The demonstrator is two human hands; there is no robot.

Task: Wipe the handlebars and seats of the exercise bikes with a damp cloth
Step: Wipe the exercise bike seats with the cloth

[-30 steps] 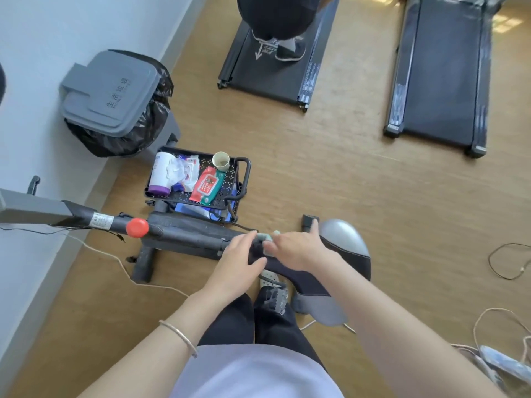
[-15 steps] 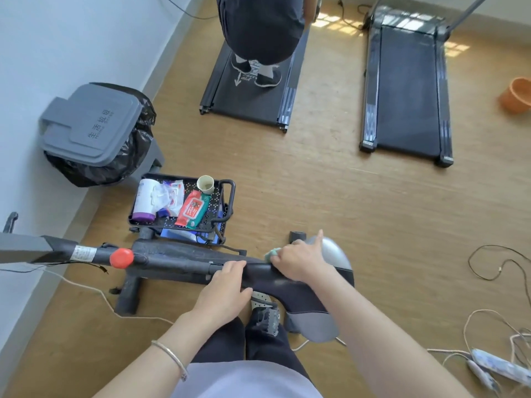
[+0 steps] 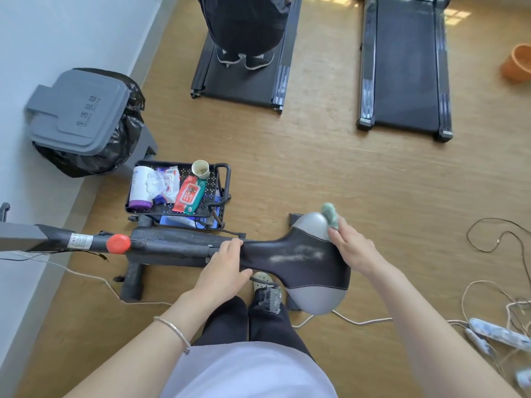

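Note:
The exercise bike's seat (image 3: 304, 262) is black with grey ends and lies below me, its nose pointing left. A pale wet streak shows on its black middle. My right hand (image 3: 353, 248) holds a bunched green cloth (image 3: 330, 215) at the seat's far right edge, over the grey end. My left hand (image 3: 224, 268) grips the narrow nose of the seat where it meets the black frame bar (image 3: 172, 247). A red knob (image 3: 118, 244) sits on that bar further left.
A black cart (image 3: 221, 179) with wipes, a bottle and a cup stands beyond the bar. A grey-lidded bin (image 3: 80, 110) is by the left wall. Two treadmills (image 3: 405, 67) lie ahead, a person (image 3: 244, 21) on the left one. Cables (image 3: 502, 234) trail on the floor at right.
My right hand has swept the cloth rightwards from the seat's nose to its far grey end, leaving a wet streak. My left hand stayed on the nose.

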